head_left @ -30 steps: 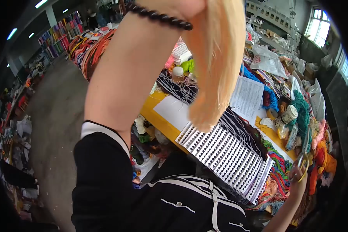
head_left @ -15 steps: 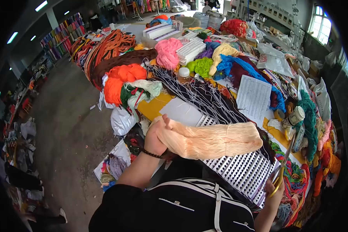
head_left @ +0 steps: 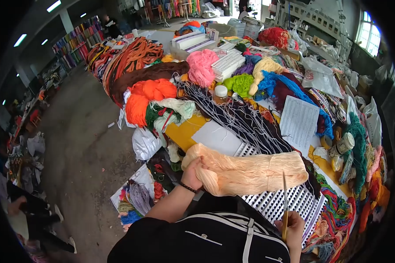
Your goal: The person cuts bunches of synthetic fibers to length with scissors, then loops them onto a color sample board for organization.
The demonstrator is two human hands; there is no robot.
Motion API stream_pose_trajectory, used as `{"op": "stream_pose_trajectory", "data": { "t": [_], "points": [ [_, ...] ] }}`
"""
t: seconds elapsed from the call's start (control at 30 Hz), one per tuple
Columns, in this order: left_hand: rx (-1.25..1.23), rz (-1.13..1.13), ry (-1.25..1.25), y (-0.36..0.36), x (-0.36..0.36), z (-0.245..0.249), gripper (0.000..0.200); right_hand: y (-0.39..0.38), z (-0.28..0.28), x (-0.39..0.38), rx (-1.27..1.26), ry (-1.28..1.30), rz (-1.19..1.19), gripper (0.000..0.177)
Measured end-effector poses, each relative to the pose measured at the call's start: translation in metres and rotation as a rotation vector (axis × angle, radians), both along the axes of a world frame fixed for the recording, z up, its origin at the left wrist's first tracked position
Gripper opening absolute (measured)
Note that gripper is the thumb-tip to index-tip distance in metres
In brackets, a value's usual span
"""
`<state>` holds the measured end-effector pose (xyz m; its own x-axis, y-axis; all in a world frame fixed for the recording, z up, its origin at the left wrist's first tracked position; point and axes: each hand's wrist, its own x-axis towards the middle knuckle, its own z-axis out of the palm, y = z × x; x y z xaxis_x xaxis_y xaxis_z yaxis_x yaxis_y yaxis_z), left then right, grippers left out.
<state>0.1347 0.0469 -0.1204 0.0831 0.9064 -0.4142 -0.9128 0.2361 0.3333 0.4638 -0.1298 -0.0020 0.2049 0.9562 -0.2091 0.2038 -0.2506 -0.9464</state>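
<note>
A peach-coloured skein of yarn [head_left: 250, 173] stretches sideways in front of me, with a thin tie thread across it towards its right end. My left hand [head_left: 192, 174] is closed around its left end, and a dark beaded bracelet circles that wrist. In my right hand [head_left: 295, 225] is a pair of scissors [head_left: 285, 215] with yellow handles. Their blades look together and point upward, the tip overlapping the right part of the skein in this view. Beneath the skein lies a white board with rows of dark holes [head_left: 289, 202].
Heaped yarn covers the table: orange [head_left: 151, 94], pink [head_left: 201, 65], blue [head_left: 289, 85]. A printed sheet [head_left: 299, 120] lies beyond the skein, with a round container [head_left: 343, 143] to its right. On the left, the floor [head_left: 87, 144] runs beside the table; another person's legs [head_left: 46, 219] show there.
The scissors have swung left and upright, from beside the skein to over its right part. The skein sits slightly lower and further right in view, still held by my left hand.
</note>
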Motion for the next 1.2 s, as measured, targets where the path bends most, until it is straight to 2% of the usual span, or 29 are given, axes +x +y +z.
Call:
{"op": "stream_pose_trajectory", "data": {
  "t": [0.1, 0.17, 0.27, 0.67, 0.7, 0.97, 1.2],
  "points": [
    [0.019, -0.109, -0.034, -0.002, 0.007, -0.009, 0.01, 0.003, -0.001, -0.003, 0.057, 0.112, -0.026, 0.026],
    [0.015, -0.106, -0.006, -0.001, 0.006, -0.01, 0.01, 0.006, 0.001, -0.007, 0.105, 0.119, -0.008, 0.026],
    [0.022, -0.108, 0.019, 0.0, 0.005, -0.014, 0.013, 0.009, 0.008, -0.014, 0.011, 0.148, -0.014, 0.026],
    [0.057, -0.152, -0.051, 0.007, 0.002, -0.045, 0.017, 0.009, -0.011, -0.01, -0.017, 0.14, 0.023, 0.025],
    [-0.05, -0.077, 0.027, 0.002, 0.01, -0.018, 0.013, 0.008, -0.013, -0.009, -0.004, 0.135, 0.032, 0.025],
    [0.023, -0.099, 0.025, 0.002, 0.007, -0.027, 0.016, 0.009, -0.018, -0.005, 0.034, 0.062, 0.06, 0.031],
    [-0.018, -0.082, 0.063, 0.0, 0.01, -0.021, 0.018, 0.017, -0.029, -0.004, 0.025, 0.147, 0.098, 0.026]
  ]
}}
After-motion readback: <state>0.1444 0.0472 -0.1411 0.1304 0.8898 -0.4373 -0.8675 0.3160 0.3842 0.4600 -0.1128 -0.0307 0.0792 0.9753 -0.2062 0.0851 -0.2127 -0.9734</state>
